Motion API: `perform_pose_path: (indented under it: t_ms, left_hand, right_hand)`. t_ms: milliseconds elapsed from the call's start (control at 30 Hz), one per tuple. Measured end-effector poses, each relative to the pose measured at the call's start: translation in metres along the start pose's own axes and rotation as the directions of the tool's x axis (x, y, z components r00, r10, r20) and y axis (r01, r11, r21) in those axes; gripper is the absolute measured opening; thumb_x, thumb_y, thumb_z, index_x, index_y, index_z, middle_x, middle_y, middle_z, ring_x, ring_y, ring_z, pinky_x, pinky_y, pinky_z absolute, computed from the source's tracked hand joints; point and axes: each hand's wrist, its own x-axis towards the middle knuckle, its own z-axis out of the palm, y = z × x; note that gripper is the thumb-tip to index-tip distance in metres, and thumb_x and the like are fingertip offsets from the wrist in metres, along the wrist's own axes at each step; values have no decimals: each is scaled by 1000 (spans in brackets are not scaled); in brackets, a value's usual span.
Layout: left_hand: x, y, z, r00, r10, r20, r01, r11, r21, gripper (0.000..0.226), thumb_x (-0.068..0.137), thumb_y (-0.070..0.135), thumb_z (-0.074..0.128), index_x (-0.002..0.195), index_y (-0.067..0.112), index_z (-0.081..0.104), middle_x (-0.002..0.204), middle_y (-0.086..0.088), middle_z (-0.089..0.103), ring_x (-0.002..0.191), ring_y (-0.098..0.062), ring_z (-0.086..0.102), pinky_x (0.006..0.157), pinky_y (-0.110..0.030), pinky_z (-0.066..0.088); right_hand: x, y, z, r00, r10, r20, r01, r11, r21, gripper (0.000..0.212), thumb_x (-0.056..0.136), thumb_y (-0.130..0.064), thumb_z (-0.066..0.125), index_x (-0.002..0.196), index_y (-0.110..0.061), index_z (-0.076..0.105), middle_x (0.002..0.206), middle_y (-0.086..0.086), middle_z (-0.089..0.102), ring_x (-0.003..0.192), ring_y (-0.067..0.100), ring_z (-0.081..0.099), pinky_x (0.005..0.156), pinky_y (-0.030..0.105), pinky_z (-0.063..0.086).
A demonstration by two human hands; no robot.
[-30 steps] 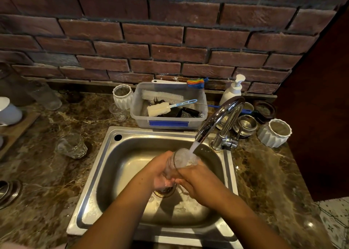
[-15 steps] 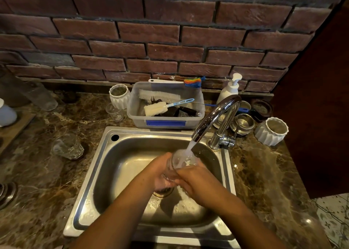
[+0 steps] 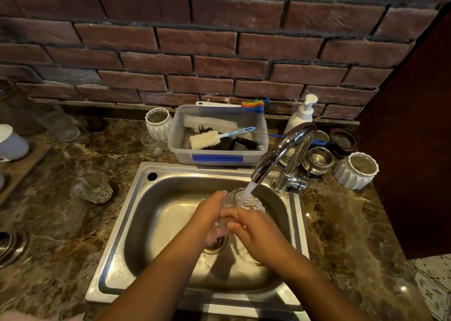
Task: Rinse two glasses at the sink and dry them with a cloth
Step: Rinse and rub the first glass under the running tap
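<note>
Sink [image 3: 117,267] set in the bench [image 3: 346,242].
Tub [image 3: 217,159] behind it, tap [image 3: 280,150] at its right, a glass [image 3: 92,186] on the bench left.

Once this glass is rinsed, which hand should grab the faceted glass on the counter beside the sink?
Left, probably: the faceted glass stands on the counter left of the sink, on the left hand's side. The right hand can hold the wet glass.
</note>
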Motion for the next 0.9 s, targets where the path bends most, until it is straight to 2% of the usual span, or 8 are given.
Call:
perform_pose_path:
  t_ms: [67,133,367,467,533,633,767,900]
  left_hand:
    - [-1,6,-1,993,-100,57,102,994,-38,28,95,36,61,99,11,72,70,-5,66,63,-16,59,53,-27,49]
    - [-2,6,4,992,-104,75,115,981,-155,23,94,31,62,90,11,71,68,-5,66,59,-15,57,48,-24,48]
    - [1,-10,15,999,31,-10,-33,957,-289,22,95,26,59,99,8,69,71,-7,73,76,-22,66,69,-34,50]
    - [2,-15,13,997,44,-65,-60,963,-264,26,98,29,56,102,8,70,76,-8,74,79,-22,68,71,-35,51]
    - [3,-17,13,993,64,-96,-84,971,-224,31,101,32,52,106,7,69,81,-12,76,84,-25,67,76,-38,50]
    - [2,-17,12,982,120,-148,-140,981,-133,32,101,32,50,104,6,69,85,-14,77,85,-28,66,76,-40,47]
    - [4,-16,8,965,201,-171,-218,972,-84,29,103,28,48,96,7,66,88,-17,68,78,-26,63,64,-33,45]
    - [-2,-26,8,968,220,-123,-234,965,-117,35,105,29,44,95,6,68,81,-12,73,74,-18,72,69,-33,53]
  right_hand:
    - [1,0,-7,1000,-15,-18,15,1000,-17,30,96,-26,57,125,-30,66,114,-12,74,107,1,66,94,29,54]
    - [1,0,-6,997,-17,-70,12,997,-75,27,96,-30,57,122,-34,64,113,-13,72,107,4,63,94,31,53]
    - [-7,-8,14,956,41,-291,-72,993,-95,40,97,-18,58,134,-31,56,123,-10,68,119,8,56,109,31,43]
    - [-7,-10,16,967,65,-246,-96,988,-118,43,98,-18,56,139,-32,50,119,-11,71,120,5,59,125,37,19]
    - [-5,-9,17,979,83,-185,-99,992,-77,47,99,-14,54,140,-34,45,117,-9,72,123,8,58,127,37,10]
    - [0,0,18,985,129,-115,-124,991,44,50,96,-12,52,137,-39,45,121,-9,69,130,17,54,121,41,30]
    - [4,1,17,984,175,32,-178,961,210,47,93,-2,48,130,-29,61,121,-8,71,116,5,64,107,37,49]
    - [10,-7,16,988,155,10,-155,978,138,28,92,-35,47,109,-28,69,101,-6,75,95,9,69,89,40,57]
